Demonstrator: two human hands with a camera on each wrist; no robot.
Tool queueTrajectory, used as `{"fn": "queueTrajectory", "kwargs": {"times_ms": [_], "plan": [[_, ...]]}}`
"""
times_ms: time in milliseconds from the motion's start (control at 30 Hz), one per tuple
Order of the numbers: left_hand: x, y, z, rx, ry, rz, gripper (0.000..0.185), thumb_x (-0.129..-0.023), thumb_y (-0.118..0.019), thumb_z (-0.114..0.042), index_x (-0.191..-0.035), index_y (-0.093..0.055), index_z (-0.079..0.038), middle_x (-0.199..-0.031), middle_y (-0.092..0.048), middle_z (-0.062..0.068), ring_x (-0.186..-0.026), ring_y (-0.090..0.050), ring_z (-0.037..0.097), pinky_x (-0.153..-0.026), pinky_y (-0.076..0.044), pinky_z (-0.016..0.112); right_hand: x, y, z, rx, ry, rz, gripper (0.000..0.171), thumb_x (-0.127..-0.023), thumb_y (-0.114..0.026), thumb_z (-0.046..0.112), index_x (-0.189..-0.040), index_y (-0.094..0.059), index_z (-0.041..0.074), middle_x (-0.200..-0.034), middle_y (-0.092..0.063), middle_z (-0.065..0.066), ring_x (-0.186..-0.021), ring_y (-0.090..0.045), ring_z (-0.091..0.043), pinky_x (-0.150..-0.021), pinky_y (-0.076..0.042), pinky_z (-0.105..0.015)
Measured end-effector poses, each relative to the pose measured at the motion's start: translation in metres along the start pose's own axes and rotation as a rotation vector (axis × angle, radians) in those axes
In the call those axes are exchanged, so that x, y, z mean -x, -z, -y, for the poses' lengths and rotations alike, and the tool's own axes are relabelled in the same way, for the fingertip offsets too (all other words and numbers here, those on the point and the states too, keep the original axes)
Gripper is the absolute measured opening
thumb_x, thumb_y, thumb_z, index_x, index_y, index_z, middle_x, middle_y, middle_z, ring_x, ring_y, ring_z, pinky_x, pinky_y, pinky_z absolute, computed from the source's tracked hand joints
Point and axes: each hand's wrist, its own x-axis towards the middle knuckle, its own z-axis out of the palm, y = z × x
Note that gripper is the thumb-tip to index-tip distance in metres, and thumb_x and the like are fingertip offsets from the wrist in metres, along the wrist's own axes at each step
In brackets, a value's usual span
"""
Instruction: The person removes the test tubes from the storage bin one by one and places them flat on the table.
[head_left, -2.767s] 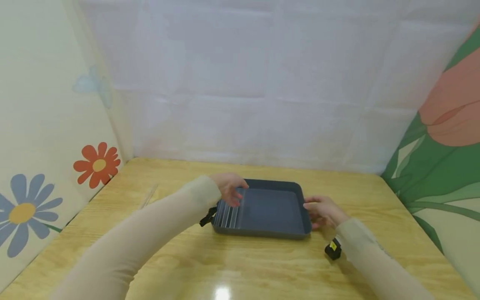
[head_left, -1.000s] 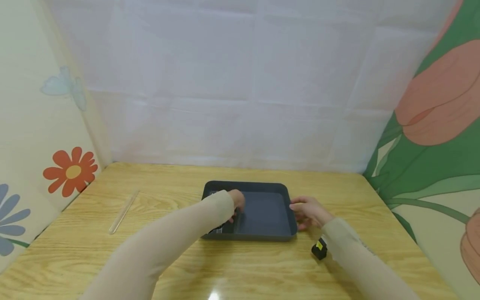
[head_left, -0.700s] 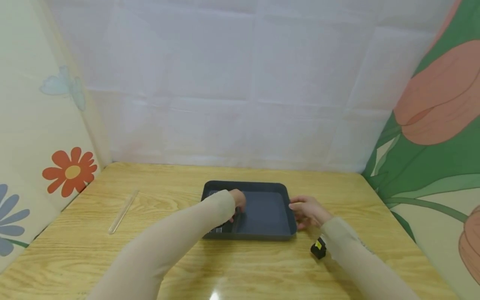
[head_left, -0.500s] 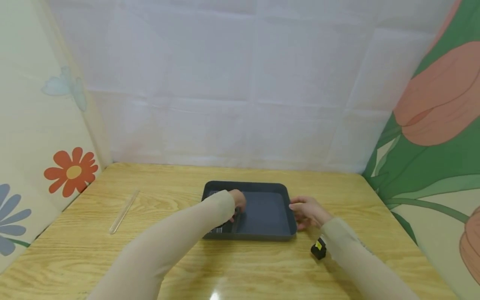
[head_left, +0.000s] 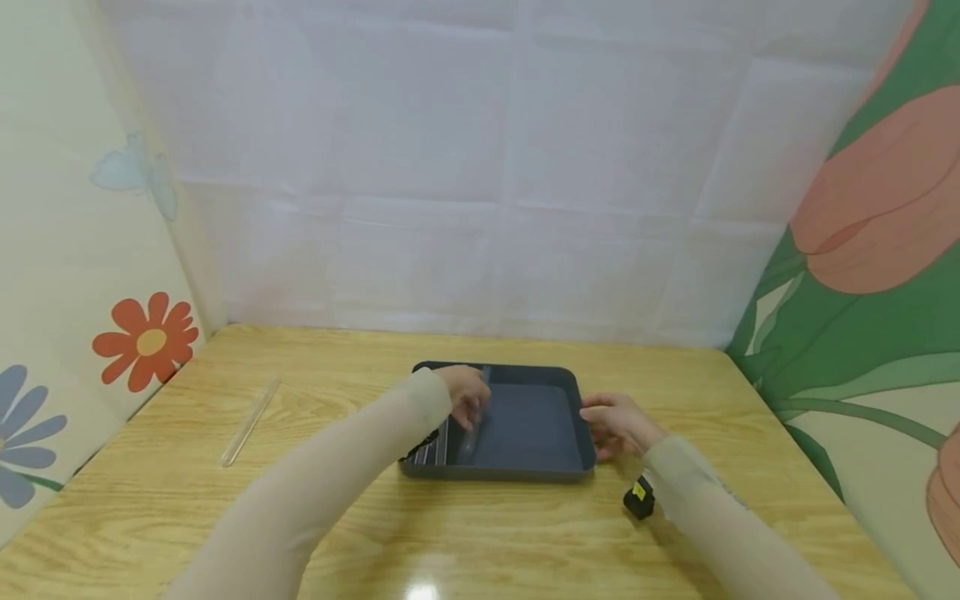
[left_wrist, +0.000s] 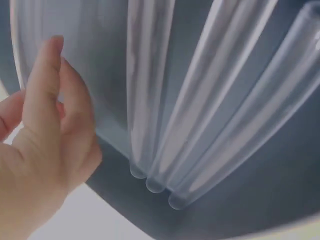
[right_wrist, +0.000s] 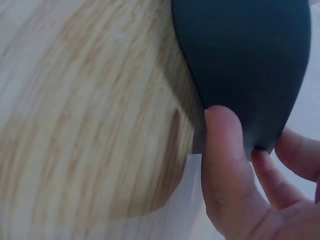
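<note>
Fingers (head_left: 474,407) of our left hand (head_left: 465,394) pinch a glass tube (head_left: 472,429) over the dark tray (head_left: 525,473), right hand (head_left: 617,423) gripping its edge; several tubes (left_wrist: 200,125) are in, we reckon, and one tube (head_left: 250,422) waits on the worktop (head_left: 525,533).

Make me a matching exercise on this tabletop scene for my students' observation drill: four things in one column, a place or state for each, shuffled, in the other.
Things:
1. lone glass tube
2. dark tray
3. right hand
4. row of tubes

Places or states:
A. grips the tray's right rim
B. lies inside the tray, left part
C. lies on the wood, left of the tray
D. sits mid-table, held at its right side

Pairs: 1-C, 2-D, 3-A, 4-B
</note>
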Motion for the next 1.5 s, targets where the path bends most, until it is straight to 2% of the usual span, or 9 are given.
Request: {"fn": "queueTrajectory", "kwargs": {"times_ms": [67,167,233,433,667,933,1100,1300,1500], "plan": [[0.006,0.004,-0.002,0.063,-0.029,0.034,0.073,-0.094,-0.049,0.005,-0.157,-0.014,-0.009,-0.114,-0.054,0.027,-0.069,-0.057,0.025,-0.070,-0.057,0.043,0.000,0.000,0.000,0.003,-0.002,-0.001,0.039,-0.099,-0.054,0.010,-0.135,-0.047,-0.004,-0.092,-0.067,-0.011,-0.072,-0.064,-0.021,-0.053,-0.055,-0.036],[0.014,0.010,-0.004,0.134,-0.067,0.088,0.075,-0.094,-0.047,0.007,-0.157,-0.010,-0.010,-0.139,-0.037,0.036,-0.080,-0.060,0.027,-0.064,-0.057,0.039,0.001,0.000,0.001,0.000,-0.004,-0.010,0.039,-0.098,-0.055,0.010,-0.135,-0.048,-0.003,-0.091,-0.067,-0.011,-0.072,-0.064,-0.021,-0.053,-0.055,-0.036],[0.019,0.013,-0.004,0.169,-0.084,0.111,0.076,-0.094,-0.046,0.008,-0.157,-0.008,-0.010,-0.144,-0.030,0.037,-0.084,-0.061,0.027,-0.060,-0.057,0.037,0.001,0.000,0.001,0.002,-0.001,-0.011,0.039,-0.099,-0.055,0.009,-0.135,-0.048,-0.004,-0.091,-0.067,-0.011,-0.072,-0.064,-0.021,-0.053,-0.055,-0.036],[0.030,0.018,-0.001,0.237,-0.112,0.161,0.079,-0.092,-0.045,0.010,-0.157,-0.005,-0.010,-0.146,-0.025,0.038,-0.083,-0.059,0.025,-0.057,-0.057,0.034,0.002,0.000,0.001,-0.004,0.004,-0.005,0.039,-0.098,-0.054,0.009,-0.134,-0.047,-0.005,-0.092,-0.067,-0.011,-0.072,-0.064,-0.022,-0.053,-0.055,-0.036],[0.038,0.021,0.001,0.284,-0.132,0.191,0.079,-0.092,-0.045,0.011,-0.157,-0.005,-0.010,-0.145,-0.028,0.036,-0.077,-0.059,0.021,-0.055,-0.057,0.032,0.002,0.000,0.000,-0.028,0.000,0.002,0.039,-0.098,-0.054,0.008,-0.134,-0.047,-0.005,-0.088,-0.068,-0.009,-0.071,-0.065,-0.020,-0.052,-0.055,-0.035],[0.046,0.028,0.006,0.286,-0.164,0.180,0.077,-0.093,-0.047,0.008,-0.157,-0.009,-0.009,-0.146,-0.030,0.034,-0.096,-0.060,0.028,-0.054,-0.055,0.031,0.002,-0.001,0.000,-0.027,0.002,0.007,0.039,-0.098,-0.054,0.008,-0.133,-0.047,-0.006,-0.086,-0.068,-0.008,-0.071,-0.064,-0.020,-0.052,-0.054,-0.033],[0.050,0.033,0.009,0.279,-0.177,0.169,0.075,-0.093,-0.048,0.006,-0.157,-0.011,-0.010,-0.146,-0.034,0.031,-0.101,-0.060,0.029,-0.052,-0.053,0.030,0.002,-0.001,0.000,-0.024,0.002,0.009,0.040,-0.098,-0.054,0.009,-0.134,-0.046,-0.006,-0.085,-0.067,-0.007,-0.070,-0.064,-0.019,-0.052,-0.054,-0.034],[0.054,0.037,0.012,0.299,-0.196,0.171,0.075,-0.094,-0.049,0.005,-0.156,-0.011,-0.009,-0.147,-0.032,0.031,-0.116,-0.054,0.037,-0.054,-0.054,0.030,0.002,0.000,0.000,-0.025,-0.001,0.010,0.039,-0.098,-0.054,0.009,-0.134,-0.047,-0.005,-0.086,-0.067,-0.008,-0.071,-0.064,-0.020,-0.053,-0.055,-0.034],[0.058,0.043,0.017,0.344,-0.196,0.180,0.074,-0.095,-0.048,0.005,-0.157,-0.011,-0.010,-0.149,-0.028,0.031,-0.122,-0.049,0.040,-0.055,-0.054,0.030,0.003,0.000,0.001,-0.019,-0.001,0.016,0.040,-0.099,-0.054,0.010,-0.135,-0.046,-0.005,-0.090,-0.068,-0.010,-0.073,-0.065,-0.021,-0.054,-0.055,-0.035]]}}
